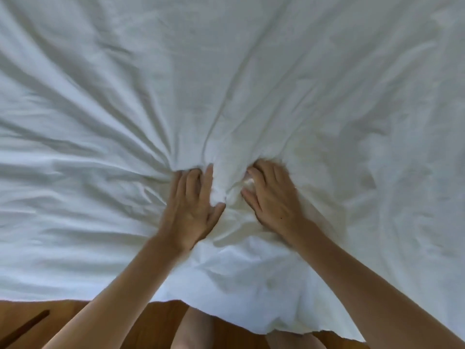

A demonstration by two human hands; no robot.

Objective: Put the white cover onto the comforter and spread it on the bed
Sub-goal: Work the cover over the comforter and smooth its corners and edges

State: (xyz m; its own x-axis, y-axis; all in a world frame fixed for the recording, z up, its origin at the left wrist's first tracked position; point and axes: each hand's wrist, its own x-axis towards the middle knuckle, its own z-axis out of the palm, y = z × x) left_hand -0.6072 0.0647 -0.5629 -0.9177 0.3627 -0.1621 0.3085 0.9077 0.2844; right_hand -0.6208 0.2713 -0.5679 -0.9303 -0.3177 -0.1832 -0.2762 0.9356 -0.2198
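Fingers (193, 182) of the left hand (192, 210) and right hand (273, 197) curled into the white cover (226, 84), bunching a ridge of it between them; it lay across the bed above the wooden floor (63, 313).

Plain white cover (226, 84) (bluish in the shaded folds) above a warm orange-brown wooden floor (156, 323)

One white cover (251, 84), two hands (191, 205).
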